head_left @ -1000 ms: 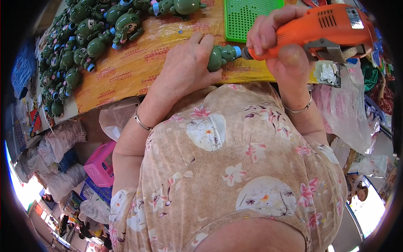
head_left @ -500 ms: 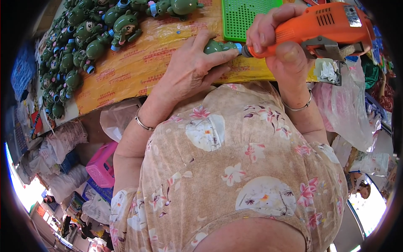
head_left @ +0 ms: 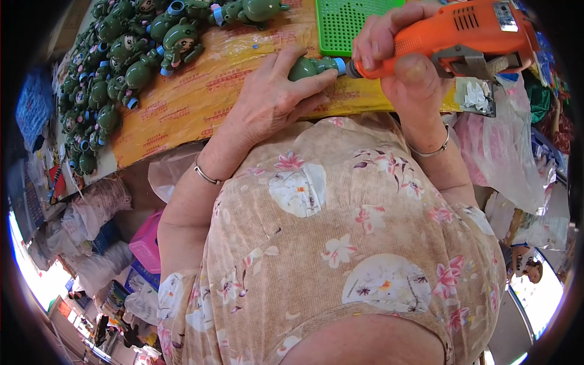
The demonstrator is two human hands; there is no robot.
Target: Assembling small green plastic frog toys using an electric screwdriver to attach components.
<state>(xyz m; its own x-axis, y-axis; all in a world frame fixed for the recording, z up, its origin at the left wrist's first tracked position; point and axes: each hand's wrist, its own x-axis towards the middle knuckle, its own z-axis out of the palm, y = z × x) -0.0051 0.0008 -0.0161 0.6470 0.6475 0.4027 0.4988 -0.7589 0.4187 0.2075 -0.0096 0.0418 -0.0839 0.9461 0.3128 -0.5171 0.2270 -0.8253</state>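
Pinned on its side against the table by my left hand (head_left: 271, 94) is a dark green toy figure (head_left: 304, 68) with a light blue ring at its right end. The fingers wrap round it and hide part of it. My right hand (head_left: 404, 67) is closed round an orange electric screwdriver (head_left: 471, 33), held level with its nose pointing left. That dark nose meets the toy's blue ring; whether a bit sits inside the ring cannot be seen.
Many similar green toy figures (head_left: 125, 48) lie heaped on the far left of the table. A green perforated tray (head_left: 340, 33) sits beyond my hands. The tabletop (head_left: 201, 85) is covered in yellow-brown tape. Plastic bags (head_left: 493, 140) hang at the right, and a pink stool (head_left: 146, 243) stands below left.
My left hand and the toy have shifted slightly left, showing more of the blue ring. The screwdriver has followed a little to the left, its nose still at the ring.
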